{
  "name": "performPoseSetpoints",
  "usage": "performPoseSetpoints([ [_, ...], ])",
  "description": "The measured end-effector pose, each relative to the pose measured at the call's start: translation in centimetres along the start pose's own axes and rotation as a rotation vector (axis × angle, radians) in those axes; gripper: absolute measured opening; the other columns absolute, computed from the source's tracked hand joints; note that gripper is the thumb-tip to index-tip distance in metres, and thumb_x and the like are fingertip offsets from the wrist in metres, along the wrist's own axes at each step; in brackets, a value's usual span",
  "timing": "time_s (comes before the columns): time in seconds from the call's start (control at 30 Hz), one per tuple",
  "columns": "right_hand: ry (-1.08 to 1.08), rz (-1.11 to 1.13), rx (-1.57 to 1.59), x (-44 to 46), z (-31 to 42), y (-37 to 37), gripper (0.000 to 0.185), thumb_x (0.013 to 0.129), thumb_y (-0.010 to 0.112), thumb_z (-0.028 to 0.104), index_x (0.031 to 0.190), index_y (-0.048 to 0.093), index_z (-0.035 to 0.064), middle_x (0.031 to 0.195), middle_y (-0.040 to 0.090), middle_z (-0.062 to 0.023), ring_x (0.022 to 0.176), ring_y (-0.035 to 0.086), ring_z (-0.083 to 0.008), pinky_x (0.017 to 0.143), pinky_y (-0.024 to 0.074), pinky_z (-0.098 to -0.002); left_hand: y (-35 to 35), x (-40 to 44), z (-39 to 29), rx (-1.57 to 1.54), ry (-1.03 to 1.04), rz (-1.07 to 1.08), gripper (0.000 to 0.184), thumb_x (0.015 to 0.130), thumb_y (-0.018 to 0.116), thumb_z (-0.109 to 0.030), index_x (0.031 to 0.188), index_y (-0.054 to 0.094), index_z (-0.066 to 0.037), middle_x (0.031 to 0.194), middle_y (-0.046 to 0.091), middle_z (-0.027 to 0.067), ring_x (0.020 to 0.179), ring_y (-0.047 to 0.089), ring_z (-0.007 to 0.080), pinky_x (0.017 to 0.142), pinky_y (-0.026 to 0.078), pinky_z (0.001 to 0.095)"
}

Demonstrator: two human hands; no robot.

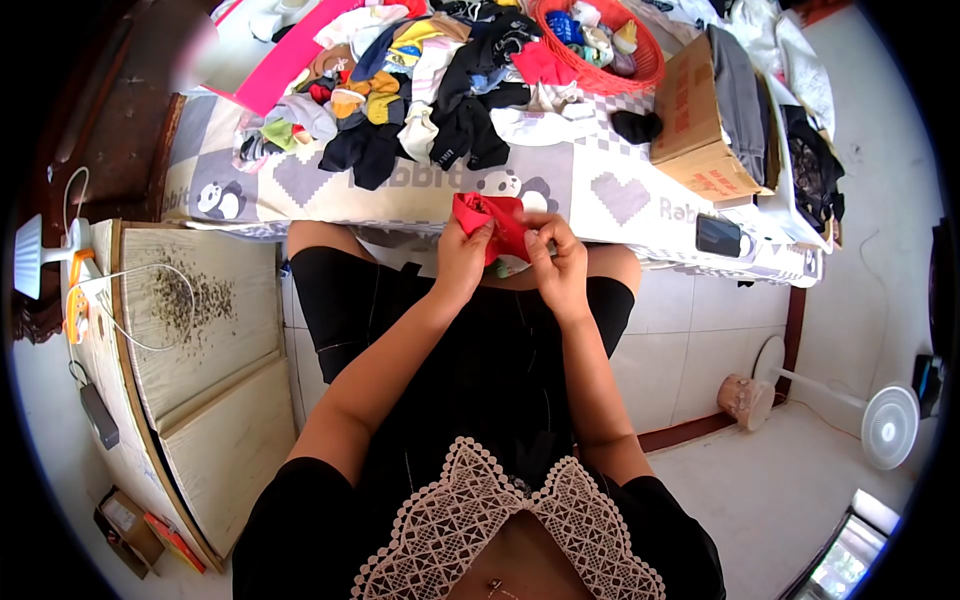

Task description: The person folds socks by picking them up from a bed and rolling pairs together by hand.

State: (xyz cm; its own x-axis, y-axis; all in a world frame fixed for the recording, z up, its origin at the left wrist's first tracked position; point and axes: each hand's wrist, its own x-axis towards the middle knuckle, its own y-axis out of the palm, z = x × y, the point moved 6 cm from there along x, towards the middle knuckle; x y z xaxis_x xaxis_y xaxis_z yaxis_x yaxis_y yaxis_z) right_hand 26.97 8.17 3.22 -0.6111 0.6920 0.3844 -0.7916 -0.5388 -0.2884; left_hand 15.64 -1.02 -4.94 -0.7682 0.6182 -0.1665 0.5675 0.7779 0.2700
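Observation:
Just above my lap, in front of the bed edge, both hands hold a small red garment [508, 238], bunched up so its exact kind is unclear. My left hand [464, 256] grips its left side, with the thumb over the cloth. At its right side my right hand [556, 262] has its fingers closed on the fabric. A loose heap of socks and small clothes [430, 95] in many colours lies on the bed beyond my hands.
A red plastic basket [640, 78] with rolled clothes stands behind the heap. To its right is a cardboard box [690, 130] holding grey cloth. A phone [718, 235] lies near the edge of the bed [400, 205]. A wooden cabinet [220, 390] stands left, a white fan [888, 427] right.

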Motion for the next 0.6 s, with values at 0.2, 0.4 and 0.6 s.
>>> performPoseSetpoints([
  [0.2,0.499,-0.321,0.353,-1.2,-6.0,-2.3,0.020,0.087,0.061,0.013,0.079,0.044,0.0085,0.064,0.044,0.0040,0.054,0.039,-0.0034,0.051,0.0328,-0.0170,0.3,-0.2,-0.2,-0.214,-0.192,0.138,0.020,0.090,0.054,-0.015,0.106,0.053,-0.002,0.100,0.059,0.0050,0.090,0.057,0.0119,0.082,0.044,0.0273],
  [0.4,1.052,0.080,0.795,-3.0,-6.1,0.5,0.050,0.089,0.054,0.038,0.120,0.049,-0.0011,0.109,0.057,-0.0093,0.095,0.054,-0.0166,0.081,0.0444,-0.0299,1.5,-0.5,-0.6,-0.396,-0.348,0.240,0.021,0.088,0.054,-0.012,0.107,0.053,-0.002,0.100,0.059,0.0067,0.090,0.058,0.0137,0.080,0.047,0.0285],
  [0.6,0.746,0.050,0.494,-2.9,-4.9,1.8,0.019,0.085,0.063,0.015,0.096,0.065,0.0001,0.080,0.060,-0.0004,0.069,0.054,-0.0110,0.066,0.0436,-0.0227,1.2,-0.3,0.5,0.067,-0.204,0.262,0.024,0.083,0.053,-0.007,0.106,0.051,-0.002,0.096,0.059,0.0068,0.085,0.058,0.0141,0.076,0.046,0.0266],
])
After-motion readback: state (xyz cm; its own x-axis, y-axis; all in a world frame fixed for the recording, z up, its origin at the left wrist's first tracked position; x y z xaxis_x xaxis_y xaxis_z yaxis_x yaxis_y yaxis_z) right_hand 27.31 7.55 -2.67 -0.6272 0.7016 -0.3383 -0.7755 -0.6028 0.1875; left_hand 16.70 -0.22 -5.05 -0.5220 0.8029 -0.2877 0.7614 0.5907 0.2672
